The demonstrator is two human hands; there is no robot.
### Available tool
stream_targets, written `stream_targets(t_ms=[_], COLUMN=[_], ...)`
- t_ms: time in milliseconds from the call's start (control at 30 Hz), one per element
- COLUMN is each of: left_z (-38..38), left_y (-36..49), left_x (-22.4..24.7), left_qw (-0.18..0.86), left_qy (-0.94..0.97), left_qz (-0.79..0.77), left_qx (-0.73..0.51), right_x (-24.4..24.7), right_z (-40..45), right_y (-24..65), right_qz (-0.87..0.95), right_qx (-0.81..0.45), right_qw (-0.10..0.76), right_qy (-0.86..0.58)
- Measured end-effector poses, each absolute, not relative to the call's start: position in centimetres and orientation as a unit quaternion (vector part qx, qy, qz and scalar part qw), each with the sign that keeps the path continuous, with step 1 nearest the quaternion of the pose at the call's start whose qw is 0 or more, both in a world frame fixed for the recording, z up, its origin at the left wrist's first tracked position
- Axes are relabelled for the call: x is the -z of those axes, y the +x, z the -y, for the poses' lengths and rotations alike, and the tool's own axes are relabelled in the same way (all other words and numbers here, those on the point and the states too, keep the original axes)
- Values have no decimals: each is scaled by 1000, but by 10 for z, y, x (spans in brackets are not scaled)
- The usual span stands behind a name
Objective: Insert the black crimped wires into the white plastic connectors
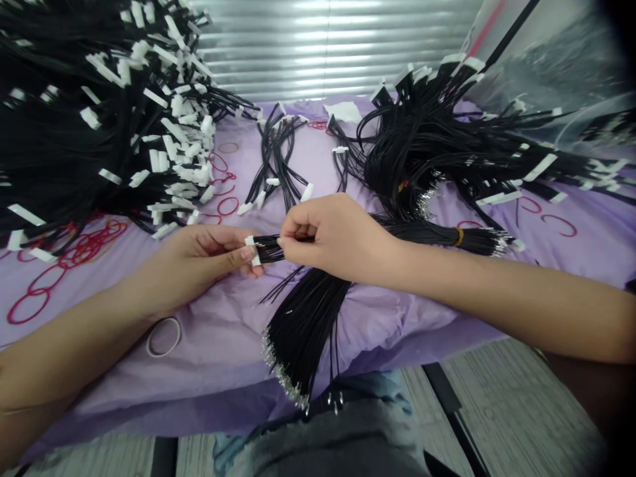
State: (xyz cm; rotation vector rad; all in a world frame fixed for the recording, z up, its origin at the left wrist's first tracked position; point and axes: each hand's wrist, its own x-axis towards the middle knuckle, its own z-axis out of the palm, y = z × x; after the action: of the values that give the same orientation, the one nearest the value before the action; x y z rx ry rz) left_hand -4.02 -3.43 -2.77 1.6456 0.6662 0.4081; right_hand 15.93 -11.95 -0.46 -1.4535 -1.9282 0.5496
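Between thumb and fingers, my left hand (216, 255) pinches a white connector (254, 251) with black wires running out to the right. Just beside it, my right hand (330, 238) has its fingers closed on those black wires (271, 249); the fingertips are partly hidden. Below my right hand a loose bundle of black wires (308, 318) fans toward the table's front edge, its silvery metal tips (285, 377) pointing down. Another bundle (432, 233), tied with a yellow band (460, 236), lies behind my right forearm.
A large heap of black cables with white connectors (173, 132) fills the left; another pile (412, 146) lies at the back right. Small cable groups (278, 156) sit between them. Red rubber bands (89, 245) and a pale ring (163, 336) lie on the purple cloth (213, 358).
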Motion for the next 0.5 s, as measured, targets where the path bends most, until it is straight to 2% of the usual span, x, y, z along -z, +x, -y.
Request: stream_targets(t_ms=[500], left_z=[36], left_y=[-37], left_x=[24], left_qw=[556], left_qy=[767], left_qz=[-276], left_qx=[-165], right_x=[7], right_z=[118], right_y=[159], right_qz=[746], right_qx=[-215], right_qw=[298], right_qy=[-555])
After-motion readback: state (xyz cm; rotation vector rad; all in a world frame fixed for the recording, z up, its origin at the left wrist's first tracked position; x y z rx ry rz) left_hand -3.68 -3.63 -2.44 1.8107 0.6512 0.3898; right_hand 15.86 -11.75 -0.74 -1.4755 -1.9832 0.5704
